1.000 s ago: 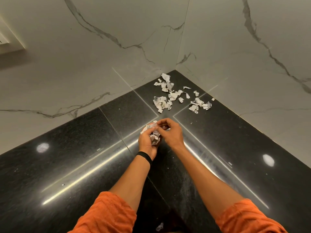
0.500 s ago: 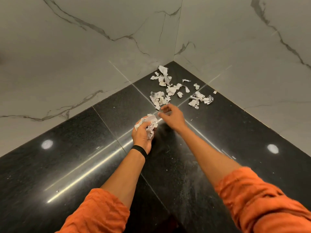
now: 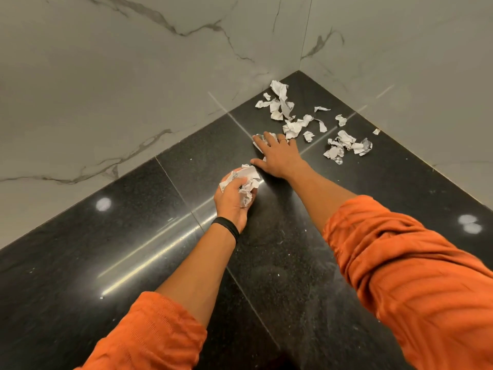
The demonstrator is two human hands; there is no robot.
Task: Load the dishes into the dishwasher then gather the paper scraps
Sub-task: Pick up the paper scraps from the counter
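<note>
Several torn white paper scraps (image 3: pixel 286 113) lie scattered in the corner of a black polished surface (image 3: pixel 133 236), with another small pile of scraps (image 3: pixel 346 145) to the right. My left hand (image 3: pixel 233 198) is closed around a crumpled wad of scraps (image 3: pixel 246 186) just above the surface. My right hand (image 3: pixel 278 156) lies flat with fingers spread on the surface, its fingertips touching the nearest scraps, which it partly hides.
Grey-veined white marble walls (image 3: pixel 133 89) meet at the corner behind the scraps and bound the surface on two sides. Orange sleeves (image 3: pixel 413 276) cover both forearms near the bottom. Ceiling lights reflect in the black stone.
My right hand left the wad and reached forward to the scraps in the corner, spreading flat on them. My left hand kept hold of the wad and stayed roughly where it was.
</note>
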